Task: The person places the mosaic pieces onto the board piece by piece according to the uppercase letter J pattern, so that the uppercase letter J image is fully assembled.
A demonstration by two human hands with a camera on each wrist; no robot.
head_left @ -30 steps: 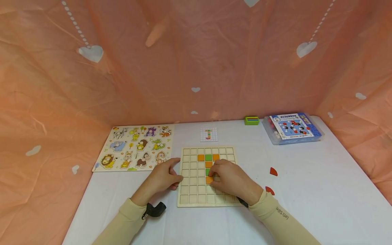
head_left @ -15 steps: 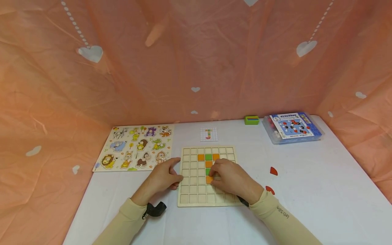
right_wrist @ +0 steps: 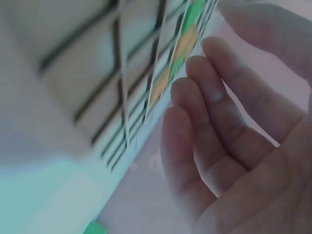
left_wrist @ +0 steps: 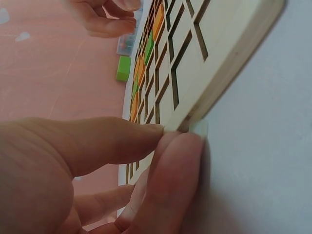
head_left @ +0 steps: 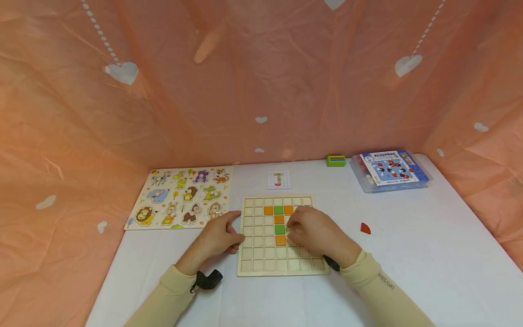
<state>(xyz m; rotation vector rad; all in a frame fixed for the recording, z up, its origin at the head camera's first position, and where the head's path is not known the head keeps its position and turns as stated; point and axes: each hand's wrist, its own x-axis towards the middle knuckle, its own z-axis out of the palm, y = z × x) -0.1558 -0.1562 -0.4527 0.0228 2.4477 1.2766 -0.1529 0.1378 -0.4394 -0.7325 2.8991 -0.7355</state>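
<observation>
With fingers of R hand [head_left: 313, 230] loosely bent & thumb apart from them, gripping nothing visible; poised over wooden grid board [head_left: 268, 230] (bd.), just right of tile column. Can't tell whether touching bd. or just above. With fingers of L hand [head_left: 218, 233], pinching left edge of bd. btw. thumb & bent finger, prob. to steady it, w/ index stretched toward far end of that edge.

On bd., in 2nd row from far side: left orange tile [head_left: 268, 210], far green tile [head_left: 278, 210], right orange tile [head_left: 288, 210]. Nearer, below the middle one: upper orange tile [head_left: 279, 220], near green tile [head_left: 279, 230], lower orange tile [head_left: 280, 240]. So 6 pcs. in, seemingly seated flat, approx. T-shaped.

Beyond bd., toward far side: pattern card [head_left: 279, 179] w/ small J & red foot; finer detail too small to read. Judging by that, prob. done w/ bar & stem; red foot not yet laid, w/ bare cells nearer than lower orange tile. For that, presumably: red quarter-round piece [head_left: 365, 228], lying on desk [head_left: 400, 272], right of & apart from bd. Can't rule out another hidden under R hand or right sleeve [head_left: 365, 274].

Farther out, seemingly uninvolved: animal puzzle board [head_left: 200, 200] at left, small green block [head_left: 336, 161] at far right, plastic box [head_left: 390, 171] farther right.
</observation>
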